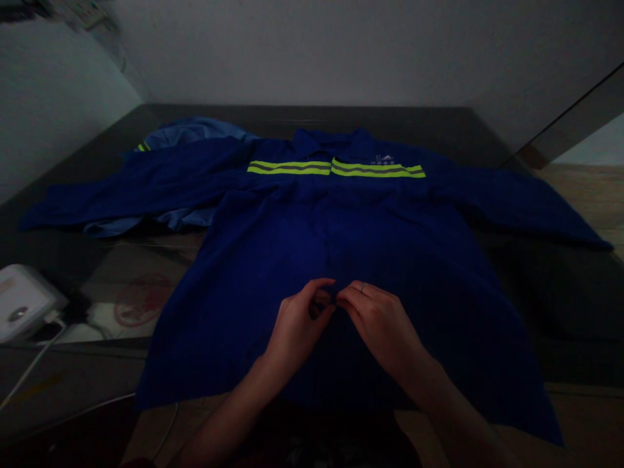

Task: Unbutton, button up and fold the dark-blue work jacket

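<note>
A dark blue work jacket (273, 260) with yellow-green reflective stripes across the chest lies spread flat on a dark table, sleeves out to both sides. My left hand (297, 322) and my right hand (383, 322) meet at the front placket low on the jacket. Both pinch the cloth there, fingertips almost touching. A ring shows on my right hand. What lies between the fingertips is too small and dim to make out.
A lighter blue garment (190, 133) lies under the jacket's left sleeve at the back left. A white device (22, 302) with a cable sits at the left table edge. A grey wall runs behind the dark table (560, 292).
</note>
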`<action>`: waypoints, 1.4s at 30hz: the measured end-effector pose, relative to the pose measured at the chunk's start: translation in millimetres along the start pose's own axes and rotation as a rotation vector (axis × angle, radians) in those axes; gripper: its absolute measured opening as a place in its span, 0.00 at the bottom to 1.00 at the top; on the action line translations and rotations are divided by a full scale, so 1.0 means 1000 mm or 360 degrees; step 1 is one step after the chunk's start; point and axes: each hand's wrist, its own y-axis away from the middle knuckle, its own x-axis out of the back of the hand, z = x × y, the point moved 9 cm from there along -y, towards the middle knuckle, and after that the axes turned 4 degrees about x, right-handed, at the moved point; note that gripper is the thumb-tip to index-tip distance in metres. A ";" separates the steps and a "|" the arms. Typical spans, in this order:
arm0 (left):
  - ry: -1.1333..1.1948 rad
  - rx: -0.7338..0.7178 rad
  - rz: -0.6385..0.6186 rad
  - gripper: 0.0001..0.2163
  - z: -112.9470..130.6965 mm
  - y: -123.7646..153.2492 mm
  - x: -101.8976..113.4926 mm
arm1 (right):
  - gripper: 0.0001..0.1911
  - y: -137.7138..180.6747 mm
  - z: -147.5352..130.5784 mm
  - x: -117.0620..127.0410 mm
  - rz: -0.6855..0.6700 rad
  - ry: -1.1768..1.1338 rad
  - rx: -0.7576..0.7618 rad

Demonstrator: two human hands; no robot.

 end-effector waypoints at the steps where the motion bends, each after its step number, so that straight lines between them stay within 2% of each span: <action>1: 0.0018 0.0022 0.0005 0.16 0.000 0.000 0.001 | 0.10 0.000 0.002 0.002 0.0036 -0.0055 -0.0008; 7: 0.0021 0.0185 -0.0015 0.10 -0.007 -0.002 0.006 | 0.10 0.008 0.011 0.013 0.0290 -0.0332 -0.0067; 10: -0.0100 0.0088 -0.0062 0.03 -0.002 -0.001 0.002 | 0.09 0.010 0.012 0.013 0.0336 -0.0354 -0.0082; 12: -0.0231 -0.0016 -0.0070 0.03 0.003 0.000 -0.001 | 0.09 0.009 0.012 0.012 0.0335 -0.0358 -0.0076; 17: -0.0571 -0.0163 -0.0070 0.04 0.011 0.003 -0.004 | 0.08 0.006 0.017 0.012 0.0270 -0.0392 -0.0100; 22: -0.0767 -0.0196 -0.0125 0.05 0.015 0.004 -0.007 | 0.07 -0.005 0.022 0.010 0.0056 -0.0514 -0.0119; 27: -0.0914 -0.0194 -0.0097 0.04 0.016 0.004 -0.009 | 0.05 -0.012 0.037 0.002 -0.0074 -0.0743 -0.0288; 32: -0.0831 -0.0217 -0.0085 0.03 0.015 0.004 -0.010 | 0.02 -0.011 0.045 -0.008 -0.0163 -0.0963 -0.0455; 37: -0.0675 -0.0232 -0.0047 0.03 0.013 0.004 -0.007 | 0.01 -0.012 0.046 -0.006 -0.0126 -0.1060 -0.0473; 42: -0.0648 -0.0245 -0.0057 0.07 0.014 0.004 -0.007 | 0.03 -0.010 0.047 -0.016 -0.0243 -0.1200 -0.0528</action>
